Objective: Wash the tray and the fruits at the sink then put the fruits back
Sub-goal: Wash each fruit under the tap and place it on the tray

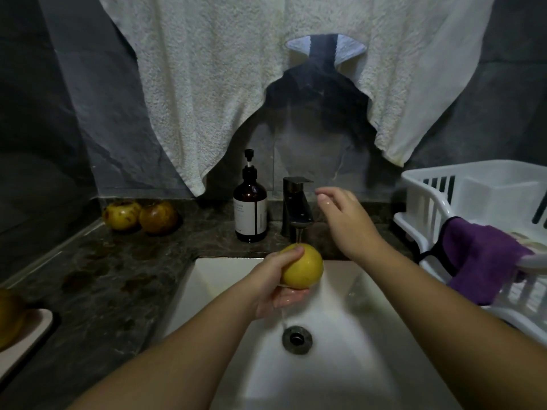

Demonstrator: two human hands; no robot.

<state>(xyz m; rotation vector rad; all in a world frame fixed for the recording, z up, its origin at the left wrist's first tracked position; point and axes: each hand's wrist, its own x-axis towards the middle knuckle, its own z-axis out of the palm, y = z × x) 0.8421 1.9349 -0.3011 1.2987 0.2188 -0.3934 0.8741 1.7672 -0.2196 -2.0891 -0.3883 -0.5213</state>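
A yellow fruit (303,266) held under the running tap (297,207) over a white sink (340,377), centre of the frame.

Dark mottled stone counter (118,279) runs around the basin, backed by a dark wall; a pale towel (207,84) hangs across the top of the frame, draped down on both sides. The left hand (278,284) grasps the fruit from below and beside, thumb over its top, water falling past it toward the drain (297,338). The right hand (344,216) is released, fingers loose, raised just right of the tap handle and holding nothing. Just left of the tap stands a brown pump bottle (251,210). Two more blotched fruits (140,216) sit touching at centre left against the wall. At the lower left edge another fruit (9,316) lies on the tray (32,335). At right, a white dish rack (473,199) with a purple cloth (485,258) over its rim.
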